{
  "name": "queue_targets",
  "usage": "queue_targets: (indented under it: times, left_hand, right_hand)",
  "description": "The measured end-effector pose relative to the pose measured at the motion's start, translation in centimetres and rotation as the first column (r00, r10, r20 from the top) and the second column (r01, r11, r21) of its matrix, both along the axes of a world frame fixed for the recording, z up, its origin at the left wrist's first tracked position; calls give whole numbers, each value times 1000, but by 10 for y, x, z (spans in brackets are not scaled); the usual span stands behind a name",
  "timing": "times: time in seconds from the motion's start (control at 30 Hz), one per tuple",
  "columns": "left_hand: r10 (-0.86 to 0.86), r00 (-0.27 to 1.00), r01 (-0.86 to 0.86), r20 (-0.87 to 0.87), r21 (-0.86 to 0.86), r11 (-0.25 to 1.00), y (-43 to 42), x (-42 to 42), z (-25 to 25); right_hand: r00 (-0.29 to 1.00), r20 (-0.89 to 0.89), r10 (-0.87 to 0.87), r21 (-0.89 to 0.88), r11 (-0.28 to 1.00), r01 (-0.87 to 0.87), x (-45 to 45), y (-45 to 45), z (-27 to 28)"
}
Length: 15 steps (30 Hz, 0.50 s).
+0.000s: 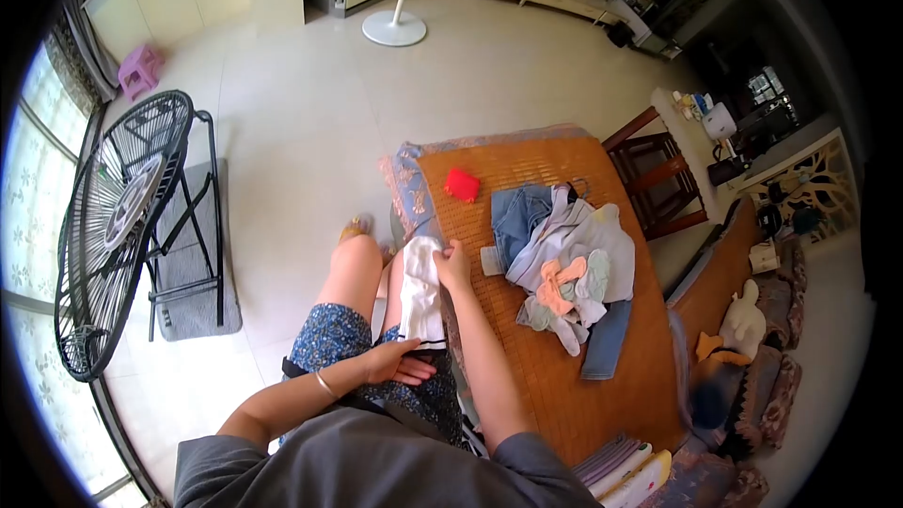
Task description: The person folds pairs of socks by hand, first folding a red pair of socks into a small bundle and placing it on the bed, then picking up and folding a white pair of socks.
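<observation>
A long white sock (421,292) with dark stripes at its cuff lies stretched along my right thigh. My left hand (397,363), with a bracelet on the wrist, holds the cuff end under its thumb, the other fingers reaching out below it. Up at the far end, my right hand (453,265) pinches the sock's edge. To the right, a heap of clothes on the mat holds blue jeans (517,221), a pale grey shirt (607,235), a peach-coloured sock-like piece (557,286) and several light socks. A small red item (462,185) lies beyond my right hand.
I sit at the edge of a seat covered by a brown woven mat (489,348). A black folding chair (141,216) stands left on a grey rug (202,282). Ahead is a white fan base (394,28). A wooden chair (663,179) and a plush toy (743,320) are at right.
</observation>
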<state>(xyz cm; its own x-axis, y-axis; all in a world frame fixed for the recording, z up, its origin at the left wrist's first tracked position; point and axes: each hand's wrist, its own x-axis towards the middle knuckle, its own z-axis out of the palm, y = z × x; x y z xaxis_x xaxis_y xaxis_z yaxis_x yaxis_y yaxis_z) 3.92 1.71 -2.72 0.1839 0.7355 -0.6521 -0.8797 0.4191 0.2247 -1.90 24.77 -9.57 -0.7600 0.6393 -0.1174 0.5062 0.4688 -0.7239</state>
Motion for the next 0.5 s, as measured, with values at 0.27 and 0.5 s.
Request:
queue_targets:
  times: [0.27, 0.5]
  left_hand:
    - [-106, 777, 107, -621, -36, 994, -34, -37, 14]
    - [141, 577, -166, -805, 54, 985, -16, -65, -30]
  right_hand:
    - [965, -259, -44, -186, 983, -5, 81, -10, 12]
    - [943, -117, -311, -775, 622, 109, 125, -27, 39]
